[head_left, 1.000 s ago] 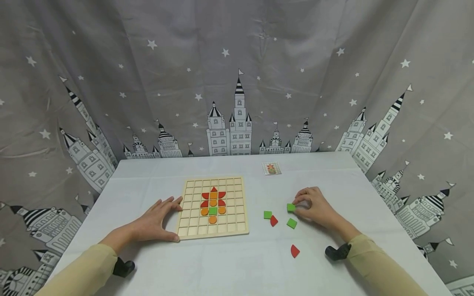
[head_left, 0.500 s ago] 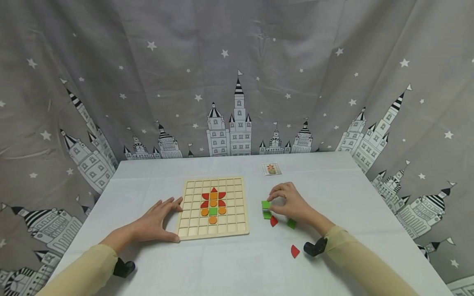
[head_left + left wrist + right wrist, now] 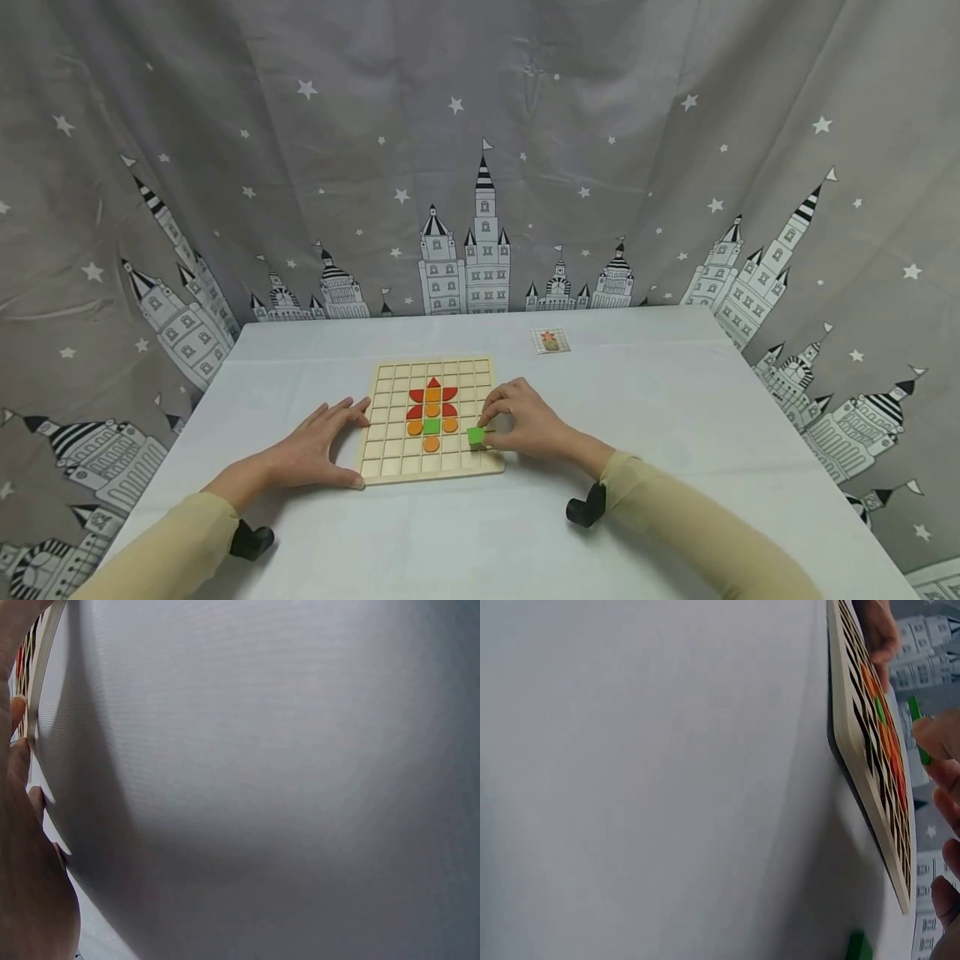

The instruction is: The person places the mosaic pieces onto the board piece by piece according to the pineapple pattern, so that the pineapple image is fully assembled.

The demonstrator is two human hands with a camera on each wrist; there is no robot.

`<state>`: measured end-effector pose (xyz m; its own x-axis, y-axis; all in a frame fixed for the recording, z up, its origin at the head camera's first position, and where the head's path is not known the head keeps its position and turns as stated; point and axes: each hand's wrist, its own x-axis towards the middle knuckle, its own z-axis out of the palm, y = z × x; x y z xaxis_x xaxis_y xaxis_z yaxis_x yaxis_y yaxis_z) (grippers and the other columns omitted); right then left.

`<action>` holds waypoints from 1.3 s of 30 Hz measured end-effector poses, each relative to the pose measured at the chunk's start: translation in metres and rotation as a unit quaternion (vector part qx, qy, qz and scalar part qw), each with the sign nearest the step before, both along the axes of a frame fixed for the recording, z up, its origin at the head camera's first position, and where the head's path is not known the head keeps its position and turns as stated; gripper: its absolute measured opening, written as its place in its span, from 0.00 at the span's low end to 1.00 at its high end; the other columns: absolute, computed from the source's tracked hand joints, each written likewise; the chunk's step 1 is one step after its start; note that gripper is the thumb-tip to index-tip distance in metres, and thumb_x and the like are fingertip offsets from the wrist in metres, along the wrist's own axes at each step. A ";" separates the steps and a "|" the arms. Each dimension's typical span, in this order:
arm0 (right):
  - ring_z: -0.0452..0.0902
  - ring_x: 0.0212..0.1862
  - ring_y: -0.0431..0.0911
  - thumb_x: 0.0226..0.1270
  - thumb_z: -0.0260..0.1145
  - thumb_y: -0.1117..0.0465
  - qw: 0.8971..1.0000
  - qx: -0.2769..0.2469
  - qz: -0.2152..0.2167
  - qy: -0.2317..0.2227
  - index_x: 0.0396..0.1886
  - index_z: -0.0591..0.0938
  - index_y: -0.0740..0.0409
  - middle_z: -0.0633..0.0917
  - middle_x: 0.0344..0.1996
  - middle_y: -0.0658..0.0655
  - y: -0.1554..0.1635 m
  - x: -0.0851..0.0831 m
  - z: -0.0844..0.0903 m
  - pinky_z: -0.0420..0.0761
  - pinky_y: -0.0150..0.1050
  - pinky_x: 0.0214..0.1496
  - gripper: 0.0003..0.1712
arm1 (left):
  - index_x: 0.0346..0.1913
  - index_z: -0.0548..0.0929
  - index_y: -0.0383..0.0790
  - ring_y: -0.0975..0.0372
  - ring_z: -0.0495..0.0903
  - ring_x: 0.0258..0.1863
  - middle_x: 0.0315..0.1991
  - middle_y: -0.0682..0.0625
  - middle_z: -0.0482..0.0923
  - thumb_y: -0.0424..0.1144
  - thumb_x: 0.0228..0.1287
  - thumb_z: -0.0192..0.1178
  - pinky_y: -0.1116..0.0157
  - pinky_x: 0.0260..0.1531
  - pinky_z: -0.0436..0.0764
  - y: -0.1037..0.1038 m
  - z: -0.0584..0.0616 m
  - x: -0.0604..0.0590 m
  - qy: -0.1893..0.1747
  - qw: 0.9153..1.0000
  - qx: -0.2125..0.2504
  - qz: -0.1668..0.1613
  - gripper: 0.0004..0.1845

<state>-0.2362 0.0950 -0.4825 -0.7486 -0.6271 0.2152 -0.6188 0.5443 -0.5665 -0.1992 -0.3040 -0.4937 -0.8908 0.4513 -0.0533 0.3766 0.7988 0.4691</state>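
Observation:
My left hand (image 3: 315, 450) lies spread at the left side of the wooden grid board (image 3: 472, 375), with fingertips and thumb along its edge. In my right hand (image 3: 528, 425) a green square tile (image 3: 476, 436) is pinched between thumb and fingers. It is held over the right part of the board; the right wrist view shows the green tile (image 3: 919, 731) standing on edge above it. On the board, red pieces (image 3: 449, 394), orange pieces (image 3: 431, 445) and a green square (image 3: 431, 427) form a figure in the middle columns.
A small picture card (image 3: 550, 341) with a grid lies behind and right of the board. One loose green tile (image 3: 860, 945) shows low in the right wrist view; my right arm hides the other loose pieces in the head view. A grey castle-print curtain (image 3: 645, 108) hangs behind the table.
My right hand has carried the green tile left from the loose pieces on the table to above the right side of the board. My left hand has stayed in place.

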 end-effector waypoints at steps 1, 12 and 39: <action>0.67 0.55 0.43 0.56 0.79 0.54 1.000 -0.001 0.001 0.004 0.36 0.89 0.45 0.81 0.47 0.43 -0.005 0.001 0.000 0.73 0.44 0.62 0.08 | 0.61 0.72 0.49 0.42 0.48 0.79 0.80 0.44 0.55 0.74 0.39 0.75 0.38 0.77 0.41 0.000 0.000 0.000 0.000 1.000 0.000 0.001 0.49; 0.68 0.53 0.41 0.58 0.77 0.49 0.998 0.039 -0.033 0.038 0.36 0.91 0.42 0.82 0.46 0.41 -0.037 0.011 -0.011 0.73 0.42 0.60 0.08 | 0.62 0.72 0.49 0.41 0.47 0.79 0.81 0.44 0.54 0.74 0.39 0.75 0.38 0.77 0.41 0.000 0.001 0.000 -0.001 1.000 -0.001 -0.002 0.50; 0.68 0.52 0.41 0.59 0.76 0.46 0.996 0.046 -0.062 0.035 0.37 0.91 0.41 0.81 0.44 0.40 -0.042 0.013 -0.012 0.73 0.41 0.59 0.09 | 0.62 0.72 0.48 0.41 0.48 0.79 0.80 0.43 0.55 0.74 0.39 0.75 0.38 0.77 0.41 0.000 0.000 0.000 -0.002 1.000 -0.001 0.000 0.50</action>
<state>-0.2237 0.0531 -0.4941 -0.8072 -0.5497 0.2152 -0.5791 0.6667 -0.4692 -0.1990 -0.3039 -0.4938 -0.8908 0.4509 -0.0573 0.3745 0.7997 0.4693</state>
